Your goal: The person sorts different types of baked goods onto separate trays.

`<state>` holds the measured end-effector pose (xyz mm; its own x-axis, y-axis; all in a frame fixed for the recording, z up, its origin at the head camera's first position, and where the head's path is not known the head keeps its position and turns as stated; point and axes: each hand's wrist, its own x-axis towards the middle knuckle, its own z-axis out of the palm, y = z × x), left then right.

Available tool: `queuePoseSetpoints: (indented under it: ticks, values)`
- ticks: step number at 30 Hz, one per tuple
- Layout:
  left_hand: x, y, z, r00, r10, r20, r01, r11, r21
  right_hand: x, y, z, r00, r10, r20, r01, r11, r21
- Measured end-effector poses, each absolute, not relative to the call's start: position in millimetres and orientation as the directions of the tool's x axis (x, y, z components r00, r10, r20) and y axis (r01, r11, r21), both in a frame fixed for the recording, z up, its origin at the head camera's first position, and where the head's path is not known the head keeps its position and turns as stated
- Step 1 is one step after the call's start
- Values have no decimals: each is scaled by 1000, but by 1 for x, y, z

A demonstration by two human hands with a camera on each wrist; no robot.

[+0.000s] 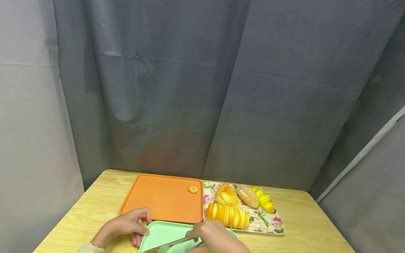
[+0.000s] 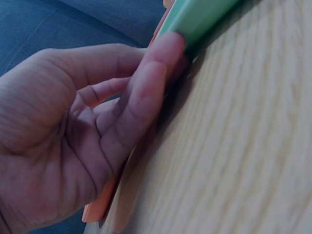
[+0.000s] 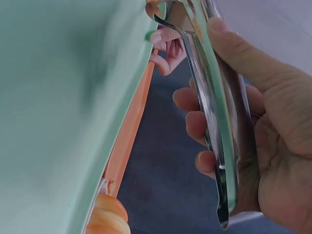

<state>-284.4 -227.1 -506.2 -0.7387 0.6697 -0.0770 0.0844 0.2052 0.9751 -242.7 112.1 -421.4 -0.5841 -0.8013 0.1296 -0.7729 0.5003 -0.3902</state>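
Note:
My right hand grips a pair of shiny metal tongs above the light green tray. The tongs' tips point left; a small brownish thing shows by them, and I cannot tell whether it is held. At the tray's left corner my left hand holds the rim, thumb and fingertips at the edge. In the left wrist view the fingers meet the green tray's side just above the wood. The tray's near part falls outside the head view.
Behind the green tray lies an orange tray bearing a small flower-shaped biscuit. To its right, a floral tray carries a sliced-looking loaf, a folded pastry, a seeded bun and a yellow braided bread. Grey curtains surround the table.

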Motion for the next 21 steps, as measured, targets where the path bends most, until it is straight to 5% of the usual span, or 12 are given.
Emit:
queuePoseSetpoints:
  ticks: [5,12,21]
  values:
    - [-284,-226,-505,-733,676,-68,91,197,976,-243,111,-424,-592,-795,133,-771,510,-382]
    - [-283,-225,-504,-727,683,-70,78,183,980,-245,113,-425,-495,-837,235,-861,436,-261]
    - [-281,-225,-501,-723,687,-76,79,192,978,-241,115,-419,-571,-804,169,-796,490,-355]
